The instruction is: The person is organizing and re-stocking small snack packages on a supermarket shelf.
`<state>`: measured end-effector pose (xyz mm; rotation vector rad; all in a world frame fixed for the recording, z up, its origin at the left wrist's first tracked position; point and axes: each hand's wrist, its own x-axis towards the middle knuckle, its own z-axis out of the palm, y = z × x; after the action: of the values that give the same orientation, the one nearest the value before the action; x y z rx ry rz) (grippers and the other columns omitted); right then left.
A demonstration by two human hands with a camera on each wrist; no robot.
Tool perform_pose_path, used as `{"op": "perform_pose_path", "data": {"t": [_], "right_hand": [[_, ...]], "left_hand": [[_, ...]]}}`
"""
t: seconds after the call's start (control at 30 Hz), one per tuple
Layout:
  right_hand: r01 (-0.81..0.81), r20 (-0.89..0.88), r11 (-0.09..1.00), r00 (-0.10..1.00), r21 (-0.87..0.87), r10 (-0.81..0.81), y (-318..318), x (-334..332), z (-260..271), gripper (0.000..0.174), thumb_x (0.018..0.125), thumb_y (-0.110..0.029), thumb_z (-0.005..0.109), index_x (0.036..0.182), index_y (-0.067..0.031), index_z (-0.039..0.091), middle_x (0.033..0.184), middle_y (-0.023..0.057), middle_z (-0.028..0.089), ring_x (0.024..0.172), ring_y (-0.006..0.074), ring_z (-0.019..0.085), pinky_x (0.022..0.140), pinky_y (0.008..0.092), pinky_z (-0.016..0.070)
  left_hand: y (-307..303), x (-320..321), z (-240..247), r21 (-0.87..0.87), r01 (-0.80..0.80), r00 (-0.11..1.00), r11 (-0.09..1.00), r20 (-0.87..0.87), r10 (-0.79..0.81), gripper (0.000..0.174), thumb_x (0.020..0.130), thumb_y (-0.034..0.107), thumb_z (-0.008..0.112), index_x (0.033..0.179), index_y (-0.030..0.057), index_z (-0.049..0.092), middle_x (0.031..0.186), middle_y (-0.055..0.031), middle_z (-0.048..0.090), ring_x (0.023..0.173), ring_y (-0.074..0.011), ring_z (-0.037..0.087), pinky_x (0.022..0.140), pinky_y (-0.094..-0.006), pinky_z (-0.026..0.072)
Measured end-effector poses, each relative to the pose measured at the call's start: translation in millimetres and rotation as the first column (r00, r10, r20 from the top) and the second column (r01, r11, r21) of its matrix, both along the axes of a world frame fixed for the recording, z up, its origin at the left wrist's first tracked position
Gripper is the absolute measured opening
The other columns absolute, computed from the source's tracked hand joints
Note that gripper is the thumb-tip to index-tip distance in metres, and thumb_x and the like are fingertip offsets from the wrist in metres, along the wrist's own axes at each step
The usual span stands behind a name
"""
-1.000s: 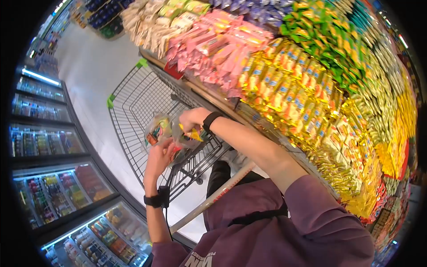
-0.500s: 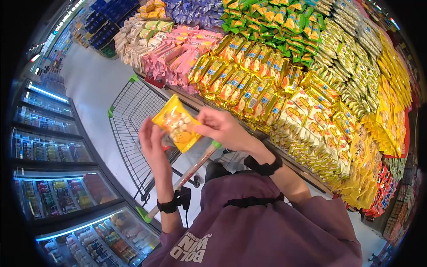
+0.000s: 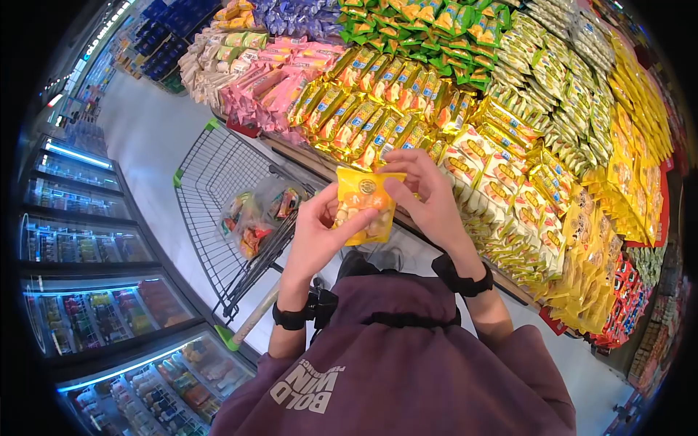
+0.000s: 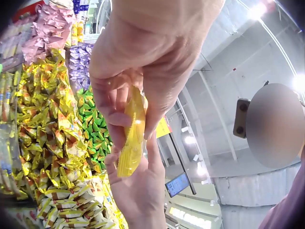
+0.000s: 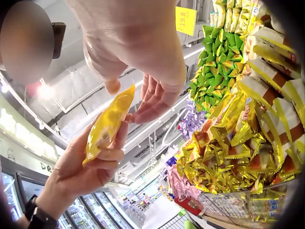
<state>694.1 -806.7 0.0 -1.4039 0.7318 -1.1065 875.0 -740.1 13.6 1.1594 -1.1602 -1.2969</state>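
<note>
The left hand (image 3: 309,236) grips a yellow snack packet (image 3: 356,185), its thumb across the front and its fingers behind. The packet stands upright in front of the waist, its printed face towards the head camera. At its upper right corner is the right hand (image 3: 429,200), fingers bent. In the right wrist view, the right hand's (image 5: 138,52) thumb and fingers stand apart on either side of the packet's (image 5: 107,124) upper end, while the left hand (image 5: 81,171) holds the lower part. The left wrist view shows the packet (image 4: 133,138) edge-on between both hands.
A wire shopping cart (image 3: 195,218) stands at the left, with clear bags of packets (image 3: 254,236) in it. Sloping piles of wrapped snacks (image 3: 363,109) run along the right. Glass-fronted freezers (image 3: 91,243) line the left side beyond the floor (image 3: 145,123).
Both hands came up from the bags in the cart with the yellow packet, then moved right. The packet has turned more upright; the right hand's pinch on its edge has loosened.
</note>
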Motion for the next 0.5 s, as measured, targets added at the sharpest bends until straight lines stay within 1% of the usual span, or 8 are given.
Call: {"op": "perform_pose_path", "data": {"t": [0.07,0.1,0.2,0.3,0.4,0.5], "right_hand": [[-0.051,-0.035,0.998,0.998,-0.022,0.050,-3.6,-2.5,-0.1,0.021,0.093,-0.016,0.070,0.103,0.0013,0.064,0.095,0.0054,0.070,0.086,0.0095,0.065,0.079,0.0270,0.0515],[-0.073,-0.137,0.991,0.989,-0.109,0.058,-8.0,-8.3,-5.9,0.018,0.094,-0.017,0.069,0.098,0.0010,0.066,0.088,0.0036,0.070,0.081,0.0075,0.063,0.076,0.0265,0.0513],[0.058,-0.106,0.997,0.992,-0.056,-0.064,-4.5,-9.2,-8.6,0.017,0.095,-0.016,0.067,0.096,0.0008,0.066,0.083,0.0033,0.069,0.078,0.0061,0.062,0.073,0.0253,0.0503],[0.178,-0.052,0.984,0.983,-0.011,-0.179,-2.6,-10.1,-0.2,0.017,0.095,-0.016,0.067,0.094,0.0012,0.065,0.083,0.0041,0.069,0.078,0.0048,0.061,0.073,0.0240,0.0495],[0.189,0.057,0.982,0.981,-0.015,-0.188,1.5,-0.9,2.3,0.017,0.095,-0.016,0.066,0.093,0.0007,0.065,0.078,0.0025,0.068,0.073,0.0032,0.058,0.066,0.0223,0.0461],[0.064,-0.151,0.994,0.986,-0.086,-0.077,-0.5,-11.2,-1.2,0.016,0.096,-0.017,0.066,0.093,-0.0009,0.066,0.072,-0.0007,0.065,0.065,0.0019,0.053,0.058,0.0220,0.0407]], "left_hand": [[0.0,-5.0,1.0,0.048,0.081,0.993,0.996,0.077,-0.084,0.040,0.088,0.005,0.074,0.123,-0.0042,0.059,0.110,-0.0079,0.070,0.096,-0.0104,0.067,0.085,-0.0259,0.0543],[-0.2,-7.1,1.8,0.072,0.118,0.985,0.990,0.116,-0.126,0.041,0.087,0.004,0.075,0.124,-0.0045,0.058,0.112,-0.0083,0.069,0.098,-0.0114,0.067,0.087,-0.0269,0.0540],[-0.7,-18.3,3.6,-0.020,0.053,0.993,0.998,0.102,-0.051,0.043,0.084,0.001,0.076,0.123,-0.0052,0.059,0.112,-0.0086,0.069,0.099,-0.0120,0.066,0.088,-0.0269,0.0538],[0.5,-25.9,5.3,-0.134,-0.105,0.994,0.985,0.013,0.108,0.043,0.081,0.002,0.079,0.120,-0.0057,0.062,0.111,-0.0110,0.070,0.101,-0.0123,0.066,0.088,-0.0262,0.0538],[4.0,-17.8,-1.3,-0.108,-0.118,0.989,0.987,0.082,0.127,0.046,0.081,0.000,0.078,0.123,-0.0058,0.060,0.112,-0.0117,0.069,0.101,-0.0141,0.066,0.091,-0.0283,0.0531],[8.7,-16.6,1.2,-0.122,-0.081,0.990,0.989,0.108,0.094,0.047,0.082,-0.001,0.077,0.124,-0.0061,0.059,0.111,-0.0121,0.069,0.101,-0.0147,0.066,0.090,-0.0283,0.0532]]}}
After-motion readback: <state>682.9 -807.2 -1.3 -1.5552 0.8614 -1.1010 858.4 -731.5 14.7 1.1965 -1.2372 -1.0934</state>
